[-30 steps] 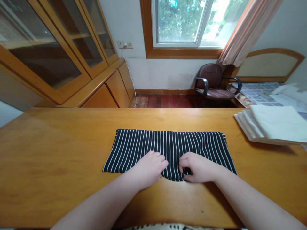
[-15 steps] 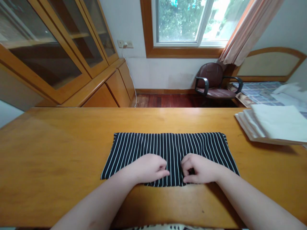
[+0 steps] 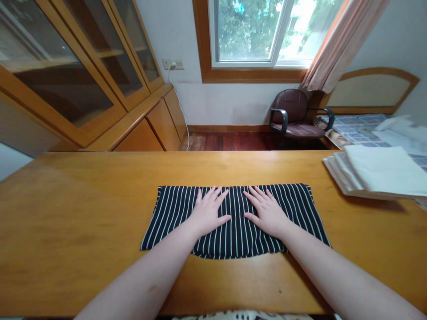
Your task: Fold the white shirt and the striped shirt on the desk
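Note:
A black cloth with white stripes (image 3: 236,235), folded into a wide band, lies across the wooden table (image 3: 83,213). Its front edge bulges toward me in the middle. My left hand (image 3: 208,211) rests palm down on the cloth left of centre, fingers spread. To the right of centre, my right hand (image 3: 265,211) lies flat on it in the same way, fingers apart. A strip of striped cloth shows between the two hands. Neither hand grips anything.
A stack of folded white cloths (image 3: 380,171) sits at the table's right end. Beyond the table stand a glass-fronted cabinet (image 3: 133,115) on the left, a maroon armchair (image 3: 293,113) and a bed (image 3: 356,126) on the right. A window (image 3: 248,33) is behind.
Both hands have gone from curled fingers near the cloth's front edge to flat, spread palms farther forward on it. The front edge now shows more fully and curves smoothly.

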`<state>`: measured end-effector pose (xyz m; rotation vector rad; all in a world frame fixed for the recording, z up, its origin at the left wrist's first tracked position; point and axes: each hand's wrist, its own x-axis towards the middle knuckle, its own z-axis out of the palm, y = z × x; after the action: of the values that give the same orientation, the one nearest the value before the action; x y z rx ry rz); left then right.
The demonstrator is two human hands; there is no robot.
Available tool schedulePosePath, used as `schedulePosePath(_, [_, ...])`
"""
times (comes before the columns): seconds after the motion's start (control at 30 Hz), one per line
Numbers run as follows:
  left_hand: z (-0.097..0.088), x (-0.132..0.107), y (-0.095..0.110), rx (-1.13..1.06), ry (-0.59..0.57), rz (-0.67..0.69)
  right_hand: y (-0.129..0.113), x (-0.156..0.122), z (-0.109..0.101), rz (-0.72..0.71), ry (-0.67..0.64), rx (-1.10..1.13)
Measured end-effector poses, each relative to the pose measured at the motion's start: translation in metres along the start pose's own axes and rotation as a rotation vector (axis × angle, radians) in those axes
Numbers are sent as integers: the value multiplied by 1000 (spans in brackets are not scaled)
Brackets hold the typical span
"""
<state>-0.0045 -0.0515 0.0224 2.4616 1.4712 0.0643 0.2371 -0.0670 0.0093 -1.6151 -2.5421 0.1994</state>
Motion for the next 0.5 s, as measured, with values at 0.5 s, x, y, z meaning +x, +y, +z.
schedulePosePath(0.5, [-2,-34,-82,176,102,-322,92,-22,-1,328,17,-165])
